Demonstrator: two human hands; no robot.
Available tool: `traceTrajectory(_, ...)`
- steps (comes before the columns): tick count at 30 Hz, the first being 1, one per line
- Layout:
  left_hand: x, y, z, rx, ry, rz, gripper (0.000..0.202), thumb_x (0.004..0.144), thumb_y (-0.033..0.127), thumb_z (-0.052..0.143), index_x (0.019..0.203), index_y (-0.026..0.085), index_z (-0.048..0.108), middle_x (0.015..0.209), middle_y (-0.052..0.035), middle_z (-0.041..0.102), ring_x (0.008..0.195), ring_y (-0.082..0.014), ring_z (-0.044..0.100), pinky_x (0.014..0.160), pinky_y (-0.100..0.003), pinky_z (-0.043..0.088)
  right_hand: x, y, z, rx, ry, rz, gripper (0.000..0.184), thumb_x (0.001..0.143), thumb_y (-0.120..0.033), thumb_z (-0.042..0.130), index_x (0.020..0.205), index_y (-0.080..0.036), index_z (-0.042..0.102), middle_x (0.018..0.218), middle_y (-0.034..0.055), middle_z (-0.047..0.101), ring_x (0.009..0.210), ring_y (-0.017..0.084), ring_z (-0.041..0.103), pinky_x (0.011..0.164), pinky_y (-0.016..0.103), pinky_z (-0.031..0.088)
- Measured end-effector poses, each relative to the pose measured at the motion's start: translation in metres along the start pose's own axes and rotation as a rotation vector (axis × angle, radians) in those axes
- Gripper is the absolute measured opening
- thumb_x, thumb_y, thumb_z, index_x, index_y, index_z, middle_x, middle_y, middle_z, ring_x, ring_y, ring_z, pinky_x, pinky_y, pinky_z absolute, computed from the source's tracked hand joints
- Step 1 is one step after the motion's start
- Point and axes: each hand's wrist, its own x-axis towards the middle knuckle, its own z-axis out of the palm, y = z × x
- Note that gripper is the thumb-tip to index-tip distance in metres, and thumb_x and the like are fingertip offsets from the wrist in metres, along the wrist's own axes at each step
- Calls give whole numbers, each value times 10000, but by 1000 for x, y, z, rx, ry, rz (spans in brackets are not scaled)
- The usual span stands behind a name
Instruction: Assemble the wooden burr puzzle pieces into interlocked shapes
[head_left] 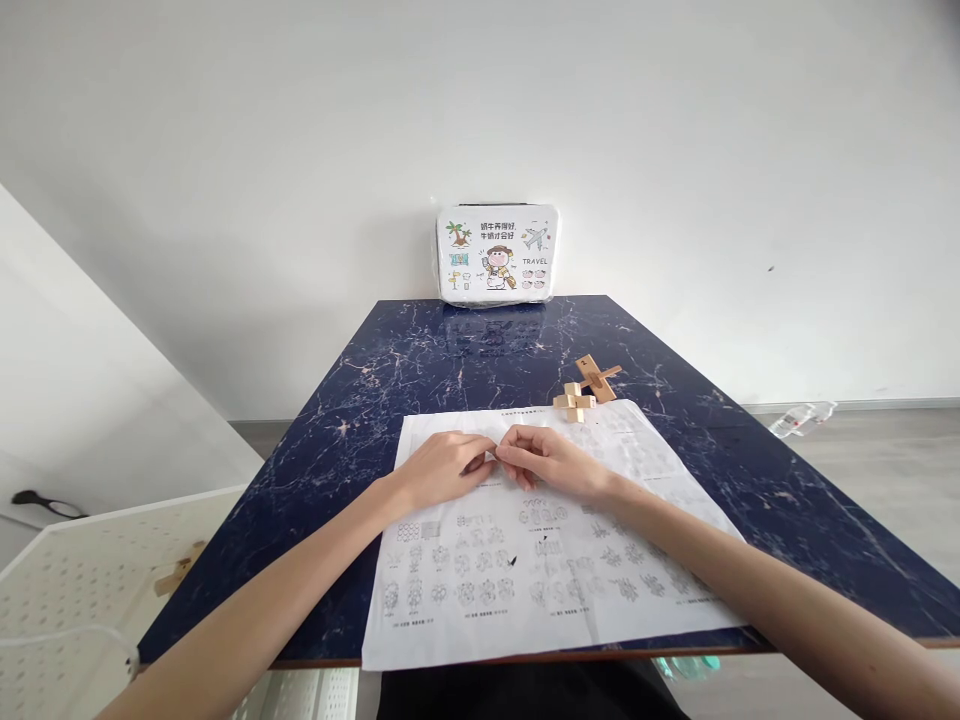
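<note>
My left hand [448, 466] rests on a large printed paper sheet [480, 640], its fingers bent and held together. My right hand [551, 460] meets it from the other side, thumb and fingers pinched, and the fingertips of both hands touch. Whatever may lie between those fingertips is hidden. Just beyond my right hand, a light wooden interlocking puzzle [575, 402] sits at the sheet's upper edge. Behind it lies a darker crossed wooden puzzle [598, 378], a flat plate marked "2" with a bar across it. Rows of small line drawings cover the sheet.
A white case with cartoon prints [498, 255] stands at the far end of the dark blue marbled table [420, 360], against the wall. A white perforated bin [67, 570] at lower left holds wooden pieces [178, 570]. Plastic bottles [802, 419] lie on the floor at right.
</note>
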Motion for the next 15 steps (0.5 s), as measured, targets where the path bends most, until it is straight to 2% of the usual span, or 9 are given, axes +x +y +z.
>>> traceTrajectory(11, -1, -2, 1, -4, 1, -2, 166, 1031, 225, 542, 900, 186, 635, 760, -2, 666, 667, -160, 626, 643, -291, 442, 0, 0, 1, 0, 5, -17, 437, 965, -621, 659, 852, -204, 589, 723, -14, 638, 578, 115, 547, 575, 280, 420)
traceTrajectory(13, -1, -2, 1, -9, 2, -15, 160, 1034, 230, 542, 941, 185, 665, 764, -6, 676, 674, -164, 639, 649, -292, 454, 1, 1, 2, 0, 33, -29, 444, 967, -631, 647, 842, -211, 574, 697, -21, 626, 553, 114, 537, 553, 277, 414)
traceTrajectory(15, -2, -1, 1, -19, 3, -27, 166, 1041, 242, 541, 1027, 193, 700, 772, -7, 688, 691, -169, 654, 680, -297, 476, 1, 2, 2, -19, 115, -66, 441, 985, -636, 616, 847, -221, 554, 658, -34, 598, 519, 114, 515, 529, 276, 405)
